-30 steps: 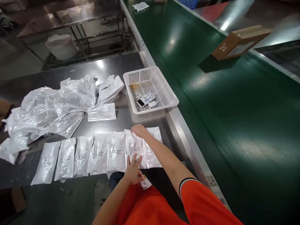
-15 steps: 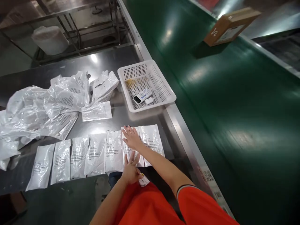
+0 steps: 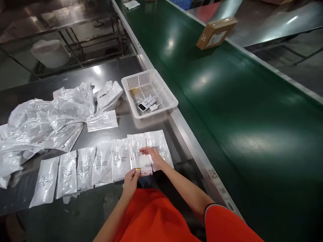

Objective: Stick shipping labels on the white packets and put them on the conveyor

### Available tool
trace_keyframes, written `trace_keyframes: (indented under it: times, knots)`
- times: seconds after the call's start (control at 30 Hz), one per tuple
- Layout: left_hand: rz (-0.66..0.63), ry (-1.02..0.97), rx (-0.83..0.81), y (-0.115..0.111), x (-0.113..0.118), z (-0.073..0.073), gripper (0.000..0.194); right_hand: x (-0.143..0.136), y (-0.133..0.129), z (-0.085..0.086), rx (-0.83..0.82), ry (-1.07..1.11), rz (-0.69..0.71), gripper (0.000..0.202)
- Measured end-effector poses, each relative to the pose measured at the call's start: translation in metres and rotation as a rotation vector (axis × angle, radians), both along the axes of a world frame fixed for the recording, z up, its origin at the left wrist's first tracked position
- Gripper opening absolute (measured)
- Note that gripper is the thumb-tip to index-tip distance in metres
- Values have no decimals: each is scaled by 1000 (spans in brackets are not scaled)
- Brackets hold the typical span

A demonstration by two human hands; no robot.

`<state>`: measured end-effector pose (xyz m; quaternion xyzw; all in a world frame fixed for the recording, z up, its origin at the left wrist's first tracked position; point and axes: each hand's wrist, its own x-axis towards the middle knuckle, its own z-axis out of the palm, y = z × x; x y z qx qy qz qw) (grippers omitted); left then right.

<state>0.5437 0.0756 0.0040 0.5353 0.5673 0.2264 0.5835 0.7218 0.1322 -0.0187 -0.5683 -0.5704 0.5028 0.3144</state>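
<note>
Several white plastic packets [image 3: 101, 163] with printed text lie side by side in a row along the near edge of the metal table. My left hand [image 3: 131, 179] pinches a small printed label stack [image 3: 145, 171] at its left end, just below the row. Over the second packet from the right [image 3: 137, 144] is my right hand [image 3: 154, 157], fingers extended and apart, holding nothing. The rightmost packet [image 3: 161, 144] lies partly behind that hand.
A heap of white packets [image 3: 37, 117] covers the table's left side. Beyond the row, a white basket [image 3: 174, 103] holds a white device [image 3: 147, 103]. A green conveyor [image 3: 227, 111] carries a cardboard box [image 3: 215, 33] on the right.
My left hand has turned and now holds the labels up flat. The right hand has pulled back from the packet's top, toward me. On the conveyor, the box appears farther left.
</note>
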Motion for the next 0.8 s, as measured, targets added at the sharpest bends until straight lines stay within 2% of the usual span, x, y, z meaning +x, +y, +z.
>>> trace_keyframes:
  times: [0.1, 0.17, 0.23, 0.3, 0.43, 0.53, 0.6, 0.67, 0.73, 0.8]
  knots:
    - [140, -103, -68, -9, 2, 13, 42, -3, -53, 23, -85, 235, -43, 31]
    - [141, -186, -111, -13, 4, 20, 41, -16, -78, 34, -57, 234, -192, 25]
    - [130, -281, -152, -19, 3, 25, 38, -29, -95, 42, -37, 186, -349, 16]
    - [115, -359, -191, -25, 0, 29, 35, -38, -107, 49, -44, 130, -444, 14]
    - [100, -389, -272, -43, -1, 36, 39, -40, -132, 66, -49, 57, -498, 16]
    - [177, -361, -274, -58, 12, 43, 44, -32, -147, 75, 20, 47, -500, 18]
    - [239, -326, -215, -68, 27, 47, 46, -20, -146, 73, 60, 29, -506, 18]
    - [286, -301, -151, -79, 44, 49, 42, -1, -133, 62, 74, -10, -491, 17]
    - [323, -305, -161, -89, 62, 46, 34, 24, -107, 44, 76, -73, -464, 17]
    - [388, -346, -264, -98, 79, 36, 30, 48, -70, 21, 97, -146, -451, 17]
